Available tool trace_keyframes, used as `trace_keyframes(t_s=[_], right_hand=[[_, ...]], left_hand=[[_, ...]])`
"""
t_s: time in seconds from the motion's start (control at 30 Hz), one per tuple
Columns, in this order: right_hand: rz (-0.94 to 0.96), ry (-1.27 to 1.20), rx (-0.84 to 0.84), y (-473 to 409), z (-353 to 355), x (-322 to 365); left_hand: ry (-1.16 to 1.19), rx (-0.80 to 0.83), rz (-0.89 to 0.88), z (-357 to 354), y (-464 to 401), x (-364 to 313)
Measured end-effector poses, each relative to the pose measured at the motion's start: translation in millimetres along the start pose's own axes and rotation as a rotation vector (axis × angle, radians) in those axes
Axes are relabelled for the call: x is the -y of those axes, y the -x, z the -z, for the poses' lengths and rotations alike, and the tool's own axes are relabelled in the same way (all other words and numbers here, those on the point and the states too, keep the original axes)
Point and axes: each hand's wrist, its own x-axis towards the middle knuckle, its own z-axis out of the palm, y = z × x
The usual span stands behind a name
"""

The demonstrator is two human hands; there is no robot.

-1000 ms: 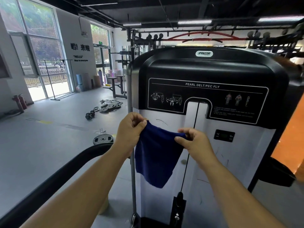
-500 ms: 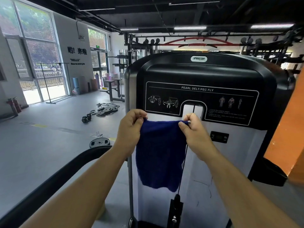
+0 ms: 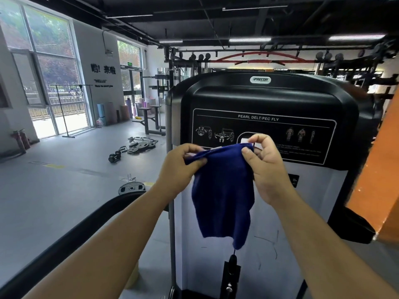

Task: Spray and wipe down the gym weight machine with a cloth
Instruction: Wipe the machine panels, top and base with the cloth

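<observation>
While both hands [image 3: 179,167] [image 3: 264,169] pinch it, blue cloth [image 3: 222,195] hangs before machine [image 3: 269,100].

Dark blue cloth [image 3: 222,195] hangs limp, top edge stretched level, pinched at both upper corners, in front of weight machine [image 3: 267,100]. Machine: black upper housing w/ "PEARL DELT/PEC FLY" placard, white lower panel, upright; cloth at its 7 o'clock.

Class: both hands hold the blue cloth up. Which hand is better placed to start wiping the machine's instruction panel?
Probably the right hand: it pinches the blue cloth directly before the instruction panel; the left hand sits near its edge.
</observation>
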Motion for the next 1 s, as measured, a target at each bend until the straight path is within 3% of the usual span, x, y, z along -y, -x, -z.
trace_keyframes(t_s=[0.1,0.27,0.33,0.4,0.57,0.67,0.87,0.93,1.0], right_hand=[[-0.009,-0.103,0.034,0,0,4],[0.006,-0.060,0.116,1,5,5],[0.005,-0.001,0.157,2,9,9],[0.013,0.015,0.212,4,15,14],[0.128,0.428,0.353,7,33,20],[0.270,0.523,0.204,5,31,17],[0.627,0.276,-0.187,7,22,17],[0.410,0.223,-0.178,0,16,17],[0.000,0.282,-0.105,-3,9,11]], left_hand=[[0.212,0.043,0.180,-5,3,-5],[0.492,0.252,0.426,-11,5,-11],[0.522,0.363,0.377,-8,4,-11],[0.405,0.415,0.270,-3,4,-12],[0.404,0.252,0.107,4,1,-19],[0.356,0.177,0.011,4,-2,-20],[0.289,-0.115,-0.335,-3,4,-41],[0.263,-0.176,-0.279,-12,-2,-36],[0.359,-0.058,-0.032,-22,-11,-28]])
